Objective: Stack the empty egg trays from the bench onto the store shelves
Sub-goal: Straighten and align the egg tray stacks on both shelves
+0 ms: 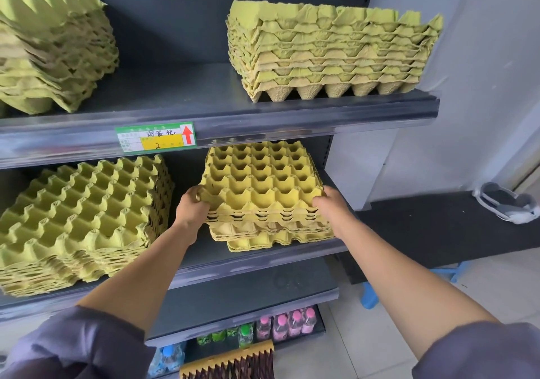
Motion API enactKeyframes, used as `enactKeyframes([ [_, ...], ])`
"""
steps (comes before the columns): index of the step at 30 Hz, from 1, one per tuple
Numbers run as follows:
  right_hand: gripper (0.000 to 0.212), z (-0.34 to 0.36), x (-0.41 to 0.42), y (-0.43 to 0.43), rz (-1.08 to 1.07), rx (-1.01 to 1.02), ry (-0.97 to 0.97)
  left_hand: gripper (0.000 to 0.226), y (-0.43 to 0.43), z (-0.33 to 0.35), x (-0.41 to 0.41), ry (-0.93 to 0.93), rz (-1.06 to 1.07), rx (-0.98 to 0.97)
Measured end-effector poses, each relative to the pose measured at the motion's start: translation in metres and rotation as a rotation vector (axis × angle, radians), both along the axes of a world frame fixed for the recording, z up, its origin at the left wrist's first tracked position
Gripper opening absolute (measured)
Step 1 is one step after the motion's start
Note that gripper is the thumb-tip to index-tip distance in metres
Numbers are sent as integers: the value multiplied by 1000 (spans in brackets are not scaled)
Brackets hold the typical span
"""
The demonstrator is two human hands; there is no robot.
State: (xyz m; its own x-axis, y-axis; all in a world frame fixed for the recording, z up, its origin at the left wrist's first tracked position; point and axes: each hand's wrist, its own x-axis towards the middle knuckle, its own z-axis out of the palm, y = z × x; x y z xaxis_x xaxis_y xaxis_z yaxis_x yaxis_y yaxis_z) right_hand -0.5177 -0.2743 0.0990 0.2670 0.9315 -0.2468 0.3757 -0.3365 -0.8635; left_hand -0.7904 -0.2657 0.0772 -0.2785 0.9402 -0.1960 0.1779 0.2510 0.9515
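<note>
Gripping the small stack of egg trays at its two near corners, I see the left hand with fingers curled round the left corner and the right hand clamped on the right one. The stack sits at the right end of the middle shelf, its skewed lower trays close to the front edge. The upper shelf overhangs it, leaving little headroom above the top tray. Bare board separates it from a taller stack at that shelf's left end. Up top, one stack stands at the right end and another at the left, well apart. A green price label sits on the upper front edge. Right of the shelving, a black bench runs along the white wall, above a blue stool on pale floor tiles. Bottles line the lowest shelf.
</note>
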Motion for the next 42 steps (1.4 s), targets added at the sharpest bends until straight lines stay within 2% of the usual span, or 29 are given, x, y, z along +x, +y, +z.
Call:
enactKeyframes([
  [2, 31, 5, 0, 2, 14, -19, -14, 51, 1, 0, -1, -22, -11, -8],
  [5, 59, 13, -1, 4, 35, -88, 9, 52, 1, 2, -1, -13, -12, -2],
  [7, 66, 14, 1, 3, 46, -122, 39, 53, -1, 6, 3, 8, -3, 8],
  [10, 59, 12, 5, 3, 14, -128, 70, 52, -3, 11, 9, 48, 22, 32],
  [15, 47, 2, 0, 6, -63, -77, -28, 56, -5, 15, 9, 12, 39, 28],
  [17, 44, 4, 0, 6, -61, -33, 35, 54, -5, 15, 7, -20, 42, 45],
  [19, 45, 8, 2, 3, -51, 18, 115, 51, -6, 16, 7, -65, 48, 79],
  [24, 51, 16, 9, 5, -81, 135, 131, 52, -5, 21, 15, -129, 13, 148],
  [37, 53, 4, 20, 13, -70, 92, 101, 53, 8, -1, 26, -108, 3, 80],
  [40, 51, 8, 21, 13, -100, 92, 217, 51, 6, 1, 25, -130, 8, 94],
  [42, 60, 12, 22, 13, -117, 41, 316, 49, 4, 4, 21, -160, 2, 107],
])
